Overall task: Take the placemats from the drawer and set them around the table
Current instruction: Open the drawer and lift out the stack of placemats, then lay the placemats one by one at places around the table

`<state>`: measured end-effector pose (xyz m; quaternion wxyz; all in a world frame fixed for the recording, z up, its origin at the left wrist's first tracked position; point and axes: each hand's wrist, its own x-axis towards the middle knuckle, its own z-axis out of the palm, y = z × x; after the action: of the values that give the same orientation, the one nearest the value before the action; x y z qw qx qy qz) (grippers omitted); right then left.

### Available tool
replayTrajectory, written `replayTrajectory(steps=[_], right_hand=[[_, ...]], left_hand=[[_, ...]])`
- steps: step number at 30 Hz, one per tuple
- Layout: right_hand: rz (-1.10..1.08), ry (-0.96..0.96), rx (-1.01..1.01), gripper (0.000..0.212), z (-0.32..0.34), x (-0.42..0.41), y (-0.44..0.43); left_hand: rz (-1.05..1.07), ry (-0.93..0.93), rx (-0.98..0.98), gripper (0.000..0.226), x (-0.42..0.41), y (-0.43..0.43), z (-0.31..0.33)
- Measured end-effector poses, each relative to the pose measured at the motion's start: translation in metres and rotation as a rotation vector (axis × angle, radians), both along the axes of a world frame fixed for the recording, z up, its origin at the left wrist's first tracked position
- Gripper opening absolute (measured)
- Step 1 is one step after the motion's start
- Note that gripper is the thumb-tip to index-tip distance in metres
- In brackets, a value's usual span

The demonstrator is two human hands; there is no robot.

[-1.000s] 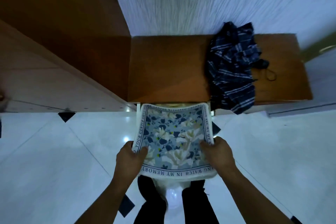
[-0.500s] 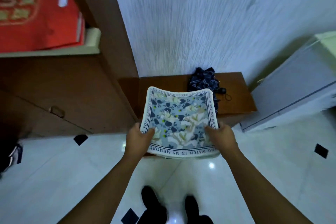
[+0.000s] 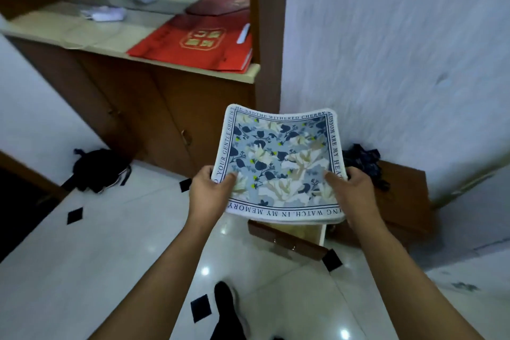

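I hold a stack of square placemats (image 3: pixel 281 160) in front of me, blue and white floral with a border of printed words. My left hand (image 3: pixel 209 193) grips the stack's left edge and my right hand (image 3: pixel 350 193) grips its right edge, thumbs on top. The mats sag in the middle. Below them the low drawer (image 3: pixel 289 240) stands pulled out from a small wooden cabinet (image 3: pixel 405 201) by the white wall.
A tall brown cupboard (image 3: pixel 171 107) stands at left, with red folders (image 3: pixel 198 44) on its counter. A dark bag (image 3: pixel 96 168) lies on the white tiled floor. Dark plaid cloth (image 3: pixel 364 160) lies on the small cabinet. My shoe (image 3: pixel 229 309) shows below.
I have lifted the placemats up and away from the drawer while rising. The view has turned left, bringing the cupboard counter and the red folders into sight.
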<state>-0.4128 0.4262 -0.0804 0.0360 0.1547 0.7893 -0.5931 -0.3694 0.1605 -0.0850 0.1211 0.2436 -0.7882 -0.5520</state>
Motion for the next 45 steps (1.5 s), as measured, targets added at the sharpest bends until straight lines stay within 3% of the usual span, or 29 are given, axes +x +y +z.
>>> replayTrajectory(steps=[9, 15, 21, 30, 45], right_hand=[[0.474, 0.071, -0.048, 0.025, 0.038, 0.061, -0.163], [0.787, 0.111, -0.085, 0.034, 0.061, 0.151, -0.308], [1.06, 0.141, -0.131, 0.012, 0.073, 0.315, -0.459], [1.55, 0.163, -0.214, 0.018, 0.088, 0.584, -0.63], [2.424, 0.207, -0.301, 0.014, 0.069, 0.965, -0.787]], left_hand=[[0.464, 0.059, 0.024, 0.015, 0.177, -0.123, 0.047], [0.768, 0.088, 0.035, 0.016, 0.332, -0.209, 0.065], [1.044, 0.099, -0.005, 0.017, 0.534, -0.287, 0.074], [1.507, 0.071, -0.131, 0.019, 0.819, -0.322, 0.094], [2.308, -0.082, -0.141, 0.014, 1.075, -0.281, 0.074]])
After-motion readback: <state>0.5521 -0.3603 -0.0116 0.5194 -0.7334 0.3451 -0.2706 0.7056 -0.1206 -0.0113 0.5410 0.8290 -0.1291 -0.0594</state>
